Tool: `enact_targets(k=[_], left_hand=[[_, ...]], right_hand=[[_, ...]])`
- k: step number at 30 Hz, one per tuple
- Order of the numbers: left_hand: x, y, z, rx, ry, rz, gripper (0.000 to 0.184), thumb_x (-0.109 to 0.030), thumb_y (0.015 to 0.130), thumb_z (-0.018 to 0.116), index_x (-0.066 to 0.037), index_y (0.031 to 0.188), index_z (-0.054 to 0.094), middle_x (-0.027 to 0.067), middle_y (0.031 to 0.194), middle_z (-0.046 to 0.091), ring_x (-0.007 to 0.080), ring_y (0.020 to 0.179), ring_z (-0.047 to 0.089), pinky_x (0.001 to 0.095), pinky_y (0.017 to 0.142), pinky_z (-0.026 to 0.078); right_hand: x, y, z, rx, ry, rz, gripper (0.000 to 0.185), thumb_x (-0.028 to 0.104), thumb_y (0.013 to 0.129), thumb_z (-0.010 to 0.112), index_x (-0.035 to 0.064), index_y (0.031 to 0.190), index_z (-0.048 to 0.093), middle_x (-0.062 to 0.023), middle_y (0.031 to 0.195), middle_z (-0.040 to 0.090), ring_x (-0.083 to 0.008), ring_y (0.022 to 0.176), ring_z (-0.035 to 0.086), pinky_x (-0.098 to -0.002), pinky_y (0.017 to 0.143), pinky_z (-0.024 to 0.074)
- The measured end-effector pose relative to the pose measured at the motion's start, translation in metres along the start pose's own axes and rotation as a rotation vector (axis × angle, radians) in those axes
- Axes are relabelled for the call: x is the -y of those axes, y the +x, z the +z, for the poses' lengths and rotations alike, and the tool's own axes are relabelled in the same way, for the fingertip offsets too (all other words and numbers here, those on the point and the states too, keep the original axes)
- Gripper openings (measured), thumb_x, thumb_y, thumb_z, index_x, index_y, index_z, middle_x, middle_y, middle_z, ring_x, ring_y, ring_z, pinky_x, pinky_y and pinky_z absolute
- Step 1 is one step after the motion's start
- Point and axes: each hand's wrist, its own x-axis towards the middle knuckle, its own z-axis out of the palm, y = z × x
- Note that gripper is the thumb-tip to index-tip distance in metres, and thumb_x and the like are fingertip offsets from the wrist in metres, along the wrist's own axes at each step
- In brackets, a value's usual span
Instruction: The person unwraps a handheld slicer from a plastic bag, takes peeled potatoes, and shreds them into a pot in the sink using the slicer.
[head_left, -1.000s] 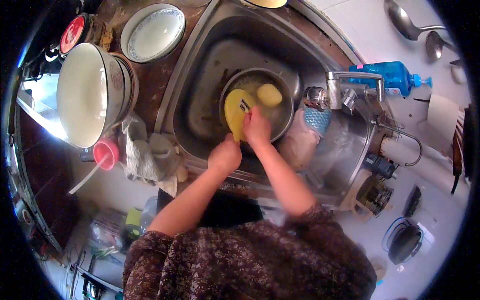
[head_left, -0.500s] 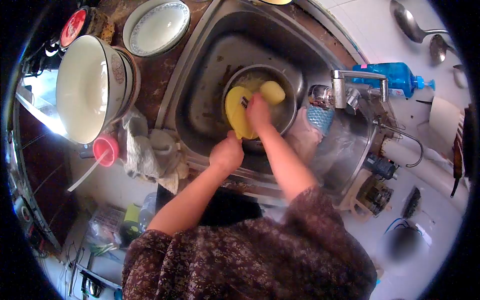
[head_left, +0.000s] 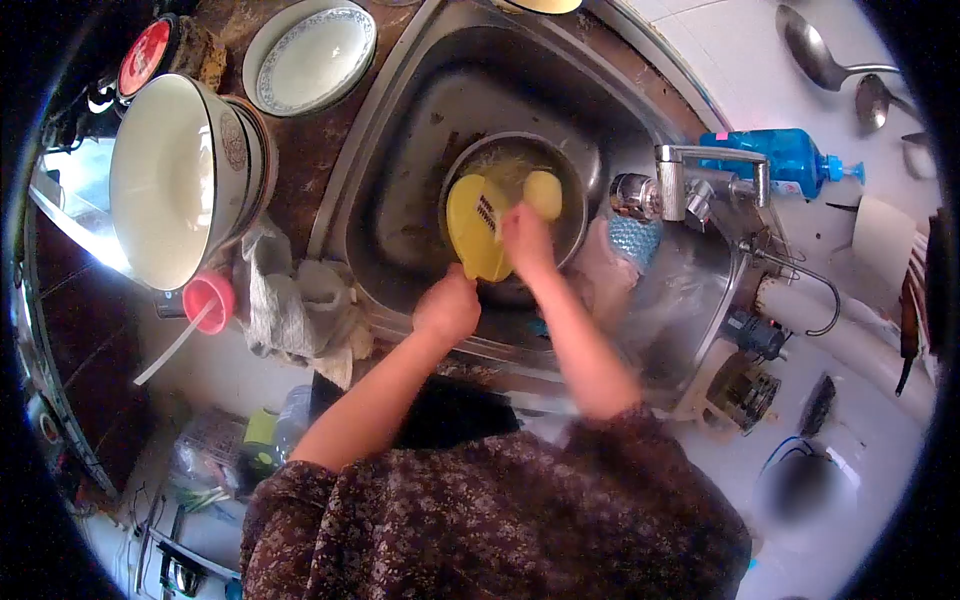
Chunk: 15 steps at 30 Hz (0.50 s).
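A yellow hand grater (head_left: pixel 468 225) slants over a metal bowl (head_left: pixel 584 215) in the sink. My left hand (head_left: pixel 447 308) is closed around its handle at the lower end. Beside the grater's slotted blade, my right hand (head_left: pixel 527 240) is closed, its fingers slightly blurred. A pale piece of potato seems to show at those fingertips, mostly hidden by the hand. One whole peeled potato (head_left: pixel 542 193) rests at the right side of the bowl, and pale shreds (head_left: pixel 505 162) lie in the bowl behind the grater.
The steel sink (head_left: pixel 400 110) surrounds the bowl. A faucet (head_left: pixel 672 185), a blue pump bottle (head_left: pixel 775 160) and a blue textured cloth (head_left: pixel 635 240) are on the right. Stacked bowls (head_left: pixel 165 185), a plate (head_left: pixel 315 60), rags (head_left: pixel 290 295) and a pink cup (head_left: pixel 208 302) are on the left.
My right hand has shifted slightly right and down along the grater, uncovering more of its blade. My left hand keeps hold of the handle.
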Motion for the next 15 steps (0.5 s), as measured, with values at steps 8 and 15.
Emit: enact_targets(k=[8,15], left_hand=[[0.0,-0.004,0.0,0.017,0.014,0.026,0.021,-0.016,0.083,0.041,0.0,0.096,0.039,0.0237,0.084,0.058,0.0378,0.081,0.056,0.0468,0.071,0.043],[0.005,0.001,0.004,0.01,-0.015,0.03,0.022,-0.018,0.083,0.041,0.0,0.096,0.039,0.0231,0.084,0.058,0.038,0.081,0.056,0.0472,0.071,0.043]], right_hand=[[0.013,-0.004,0.022,0.029,-0.16,0.165,0.011,0.012,0.081,0.044,0.0034,0.087,0.043,-0.0234,0.077,0.055,-0.0414,0.075,0.052,-0.0483,0.063,0.0397],[-0.012,0.02,0.036,-0.037,-0.223,0.05,0.01,0.011,0.081,0.044,0.0032,0.087,0.042,-0.0225,0.076,0.054,-0.0405,0.073,0.052,-0.0476,0.061,0.0402]])
